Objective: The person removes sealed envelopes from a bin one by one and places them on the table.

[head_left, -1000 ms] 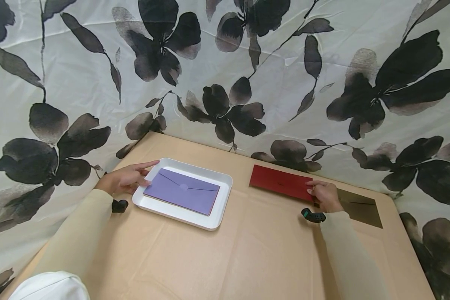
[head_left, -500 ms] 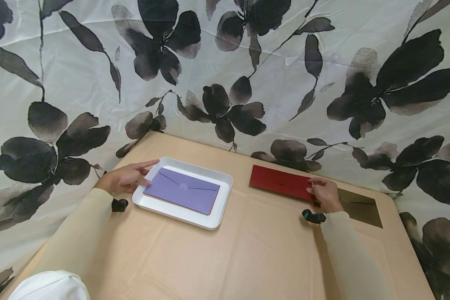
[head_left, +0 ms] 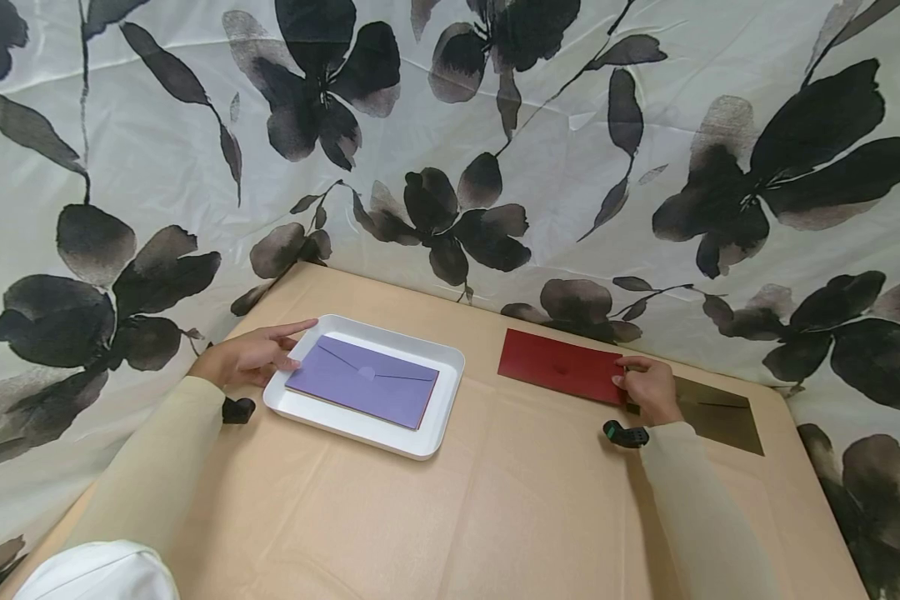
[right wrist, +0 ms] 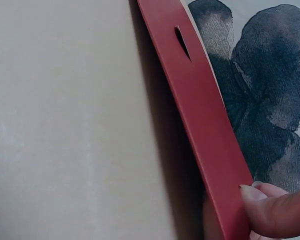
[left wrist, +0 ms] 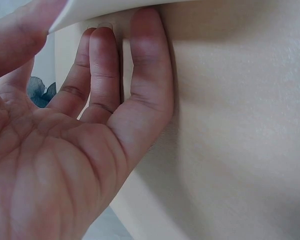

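Right hand [head_left: 648, 392] now, fingers pinching the right end of the red envelope [head_left: 558, 365] at the far edge of the desk [head_left: 525, 500]! Gold envelope [head_left: 723, 417] by the far right corner; left hand [head_left: 251, 357] gripping the left edge of the tray [head_left: 447, 392], purple envelope [head_left: 367, 385] inside.

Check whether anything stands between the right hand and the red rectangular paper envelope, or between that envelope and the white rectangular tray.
Nothing visible: the right hand pinches the right end of the red envelope, and only tan tabletop shows between it and the white tray. A purple paper envelope lies inside.
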A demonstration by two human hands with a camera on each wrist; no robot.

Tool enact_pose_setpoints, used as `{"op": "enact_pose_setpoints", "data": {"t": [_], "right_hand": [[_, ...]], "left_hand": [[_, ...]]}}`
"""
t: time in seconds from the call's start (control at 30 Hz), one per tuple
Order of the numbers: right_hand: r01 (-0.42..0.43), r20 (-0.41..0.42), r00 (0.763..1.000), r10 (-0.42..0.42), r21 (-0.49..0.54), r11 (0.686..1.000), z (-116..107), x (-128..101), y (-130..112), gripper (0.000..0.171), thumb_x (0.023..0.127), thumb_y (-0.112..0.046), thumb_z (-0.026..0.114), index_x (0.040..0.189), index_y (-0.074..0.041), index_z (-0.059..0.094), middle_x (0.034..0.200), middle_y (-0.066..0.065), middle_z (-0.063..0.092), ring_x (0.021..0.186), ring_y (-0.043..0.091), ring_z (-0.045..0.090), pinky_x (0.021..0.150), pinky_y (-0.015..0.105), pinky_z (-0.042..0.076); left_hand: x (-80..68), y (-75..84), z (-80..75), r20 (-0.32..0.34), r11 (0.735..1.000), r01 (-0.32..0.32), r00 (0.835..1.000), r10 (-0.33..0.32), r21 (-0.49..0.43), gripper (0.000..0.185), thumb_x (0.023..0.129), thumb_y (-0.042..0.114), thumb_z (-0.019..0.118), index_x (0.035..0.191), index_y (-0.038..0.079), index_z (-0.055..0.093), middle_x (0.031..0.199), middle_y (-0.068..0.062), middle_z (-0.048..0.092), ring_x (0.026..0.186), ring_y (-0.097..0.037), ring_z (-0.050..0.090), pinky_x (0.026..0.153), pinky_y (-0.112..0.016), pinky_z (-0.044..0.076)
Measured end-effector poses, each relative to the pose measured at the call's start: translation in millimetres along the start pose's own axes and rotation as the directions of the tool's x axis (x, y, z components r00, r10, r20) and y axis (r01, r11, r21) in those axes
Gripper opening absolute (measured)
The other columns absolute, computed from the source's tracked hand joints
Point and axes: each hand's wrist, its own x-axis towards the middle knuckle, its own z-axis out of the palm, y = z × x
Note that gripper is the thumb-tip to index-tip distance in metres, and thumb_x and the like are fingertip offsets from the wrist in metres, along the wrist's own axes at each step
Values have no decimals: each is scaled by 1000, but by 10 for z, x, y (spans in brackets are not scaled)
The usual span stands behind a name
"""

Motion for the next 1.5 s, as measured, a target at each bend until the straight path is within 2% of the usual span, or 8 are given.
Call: {"op": "enact_pose_setpoints", "data": {"t": [0.13, 0.23, 0.3, 0.5, 0.73, 1.07, 1.23, 1.5], "right_hand": [[-5, -22, 1000, 4, -55, 998, 9, 1, 4, 43, 94, -3, 68, 136, -2, 66, 109, 9, 73, 82, 10, 62, 63, 22, 53], [-11, -32, 999, 9, -77, 997, 14, -2, 3, 43, 94, -4, 68, 136, -2, 67, 132, 21, 66, 91, 16, 64, 63, 20, 52], [-12, -37, 999, 9, -84, 996, 17, -6, -1, 43, 94, -4, 68, 137, -2, 67, 139, 24, 63, 96, 19, 64, 63, 19, 52], [-19, -63, 998, 13, -101, 995, 42, -20, -30, 42, 93, -5, 68, 135, -5, 69, 130, 21, 69, 103, 21, 63, 64, 18, 50], [3, -67, 998, -12, -127, 992, 48, -7, -28, 40, 92, -4, 70, 132, -4, 71, 115, 17, 76, 96, 22, 66, 62, 21, 52], [25, -58, 998, -35, -166, 986, 43, 1, -6, 39, 92, -6, 70, 131, -1, 71, 133, 26, 68, 109, 31, 65, 63, 21, 52], [47, -64, 996, -60, -199, 979, 33, 8, -1, 36, 91, -6, 71, 127, -1, 73, 128, 25, 70, 97, 26, 64, 62, 23, 52], [87, -45, 994, -102, -254, 963, 34, -5, -9, 34, 90, -8, 72, 123, 0, 74, 120, 25, 73, 90, 27, 64, 60, 25, 52]], "left_hand": [[-3, -4, 1, 4, 1000, -3, 1000, 3, 6, 95, 97, 3, 62, 167, 38, 8, 169, -26, 22, 128, -33, 57, 93, -44, 60], [-2, 0, 8, 0, 1000, -3, 1000, 3, 13, 95, 97, 3, 62, 167, 39, 9, 169, -26, 23, 128, -33, 57, 93, -43, 60], [-1, 2, 12, 0, 1000, -9, 1000, 9, 25, 94, 98, 4, 62, 167, 39, 8, 168, -27, 24, 129, -33, 57, 93, -43, 60], [5, 1, 11, -3, 999, -11, 1000, 11, 30, 95, 97, 4, 62, 167, 39, 8, 168, -27, 24, 130, -34, 56, 94, -43, 60], [12, -4, 14, -6, 1000, -13, 1000, 13, 28, 95, 97, 4, 63, 167, 39, 9, 167, -27, 25, 130, -34, 56, 94, -43, 60], [5, 13, 18, -2, 1000, -3, 1000, 3, 10, 95, 97, 4, 63, 167, 39, 9, 169, -26, 23, 133, -35, 53, 95, -43, 59], [-4, 21, 25, 5, 1000, 2, 1000, -2, -17, 95, 97, 3, 62, 167, 39, 10, 170, -24, 22, 135, -36, 52, 96, -43, 59], [-9, 19, 24, 8, 1000, -2, 1000, 2, -17, 95, 96, 2, 62, 167, 38, 10, 170, -24, 22, 133, -36, 53, 96, -44, 59]]}}
